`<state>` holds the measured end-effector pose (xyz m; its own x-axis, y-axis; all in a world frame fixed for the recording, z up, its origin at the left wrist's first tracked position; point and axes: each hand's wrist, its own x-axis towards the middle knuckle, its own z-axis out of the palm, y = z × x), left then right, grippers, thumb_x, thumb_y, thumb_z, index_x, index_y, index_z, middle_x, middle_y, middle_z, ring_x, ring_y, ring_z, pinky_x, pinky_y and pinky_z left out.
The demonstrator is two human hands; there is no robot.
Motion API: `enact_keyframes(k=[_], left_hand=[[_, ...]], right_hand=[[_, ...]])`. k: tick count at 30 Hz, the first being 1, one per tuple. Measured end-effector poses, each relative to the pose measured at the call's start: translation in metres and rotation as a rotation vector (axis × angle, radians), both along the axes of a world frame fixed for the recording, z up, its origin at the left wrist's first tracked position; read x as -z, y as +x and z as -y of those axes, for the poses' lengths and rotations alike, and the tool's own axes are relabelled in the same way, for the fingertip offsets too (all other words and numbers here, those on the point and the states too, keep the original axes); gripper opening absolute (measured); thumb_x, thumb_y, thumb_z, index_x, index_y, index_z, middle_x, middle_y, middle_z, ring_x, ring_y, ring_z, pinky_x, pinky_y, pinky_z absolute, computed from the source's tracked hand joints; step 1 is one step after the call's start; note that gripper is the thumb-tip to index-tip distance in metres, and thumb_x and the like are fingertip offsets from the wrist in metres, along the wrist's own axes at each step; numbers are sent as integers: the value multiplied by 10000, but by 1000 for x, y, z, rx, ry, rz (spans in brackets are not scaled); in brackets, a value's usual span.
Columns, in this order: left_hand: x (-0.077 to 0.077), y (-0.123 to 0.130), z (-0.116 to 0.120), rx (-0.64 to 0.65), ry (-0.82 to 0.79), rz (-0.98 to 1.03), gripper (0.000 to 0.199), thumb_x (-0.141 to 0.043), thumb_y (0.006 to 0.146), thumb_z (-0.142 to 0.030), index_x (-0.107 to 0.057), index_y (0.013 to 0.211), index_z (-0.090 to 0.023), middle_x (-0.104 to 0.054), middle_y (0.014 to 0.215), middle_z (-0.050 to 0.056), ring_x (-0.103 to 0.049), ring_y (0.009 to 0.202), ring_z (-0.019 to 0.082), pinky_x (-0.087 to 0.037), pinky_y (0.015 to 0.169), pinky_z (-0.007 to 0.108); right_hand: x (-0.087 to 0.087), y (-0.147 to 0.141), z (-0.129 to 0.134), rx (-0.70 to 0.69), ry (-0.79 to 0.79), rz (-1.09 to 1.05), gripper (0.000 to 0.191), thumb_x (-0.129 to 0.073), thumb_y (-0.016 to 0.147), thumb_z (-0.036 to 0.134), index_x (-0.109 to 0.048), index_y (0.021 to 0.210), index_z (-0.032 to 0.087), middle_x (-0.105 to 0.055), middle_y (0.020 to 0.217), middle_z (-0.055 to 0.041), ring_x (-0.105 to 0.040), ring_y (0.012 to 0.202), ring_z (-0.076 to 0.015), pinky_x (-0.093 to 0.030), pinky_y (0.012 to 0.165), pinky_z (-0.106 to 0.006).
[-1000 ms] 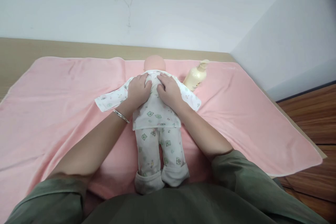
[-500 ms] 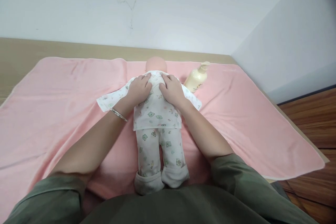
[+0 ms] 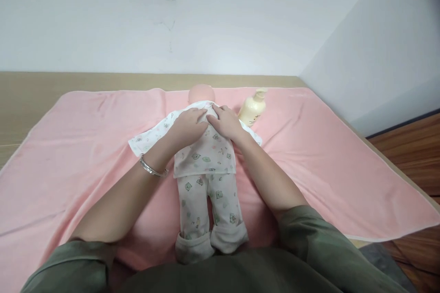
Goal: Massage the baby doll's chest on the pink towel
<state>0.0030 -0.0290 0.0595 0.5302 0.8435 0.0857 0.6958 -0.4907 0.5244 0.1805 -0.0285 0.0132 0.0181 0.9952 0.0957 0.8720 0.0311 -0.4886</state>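
left hand point(image 3: 190, 126) and right hand point(image 3: 227, 123) rest spread on the doll point(image 3: 206, 160), gripping nothing
it lies on the pink blanket point(image 3: 319, 160); likely light, soft-clothed, firmer-headed, best held under chest and hips.

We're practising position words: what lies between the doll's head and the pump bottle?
In the head-camera view, pink blanket lies between the doll's head and the pump bottle; the right hand rests on the shirt, nearer the wearer.
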Motion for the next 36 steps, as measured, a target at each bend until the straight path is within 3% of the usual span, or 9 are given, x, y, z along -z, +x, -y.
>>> enact_keyframes(k=[5,9,12,15,17,20,24,31,36], left_hand=[[-23,27,16,-16,-123,312,540,-506,871,-264,-686,1375,-202,-641,1498,64,-530,1463,301,-396,1290,442],[-27,53,3,-238,-268,791,484,-509,950,-329,-631,1404,-216,-540,1595,63,-445,1542,254,-312,1341,412],[-29,73,-7,-323,-692,1127,487,-449,1005,-416,-594,1411,-192,-598,1495,135,-568,1441,259,-444,1257,409],[-33,93,-9,-243,-1197,1256,584,-394,1024,-475,-537,1465,-121,-627,1403,224,-645,1350,296,-564,1122,410],[-36,107,-8,-236,-1327,1334,616,-380,1038,-492,-506,1496,-99,-625,1393,236,-659,1328,297,-598,1064,384],[-38,126,-8,-236,-1390,1478,596,-369,1062,-468,-499,1507,-94,-649,1364,215,-687,1281,276,-619,1013,337],[-41,140,-12,-250,-1473,1621,526,-362,1081,-405,-538,1467,-95,-699,1270,191,-734,1170,260,-644,939,319],[-35,138,-18,-213,-1515,1729,443,-411,1069,-354,-599,1415,-151,-726,1236,151,-751,1133,254,-646,943,346],[-12,142,-15,-233,-1480,1662,438,-383,1065,-312,-620,1371,-108,-751,1161,188,-761,1076,253,-649,919,338]], right_hand=[[-15,10,2,-7,-81,-55,518,-436,1010,507,-671,1383,236,-670,1303,-168,-662,1227,-356,-529,1083,-537],[-38,16,11,-2,188,-220,475,-465,968,364,-693,1324,146,-712,1342,-146,-670,1256,-311,-553,1095,-486],[-57,28,20,90,475,-307,454,-429,957,327,-697,1292,178,-716,1351,-107,-656,1294,-279,-538,1140,-491],[-68,51,24,198,655,-293,455,-387,960,321,-675,1300,227,-679,1395,-94,-580,1405,-299,-466,1212,-567],[-69,69,21,235,668,-264,468,-393,957,326,-646,1338,228,-624,1471,-105,-490,1500,-318,-398,1257,-610],[-63,89,11,250,587,-239,462,-477,937,338,-640,1351,213,-579,1532,-124,-423,1554,-332,-341,1292,-619],[-50,91,-1,216,520,-235,406,-520,939,335,-686,1280,188,-670,1413,-141,-515,1471,-314,-423,1238,-563],[-48,71,-1,245,515,-12,352,-387,988,289,-646,761,216,-745,950,-102,-676,1015,-268,-441,1160,-510],[-51,71,1,340,489,-29,342,-400,966,314,-715,896,202,-754,1219,-149,-657,1208,-299,-474,1107,-451]])
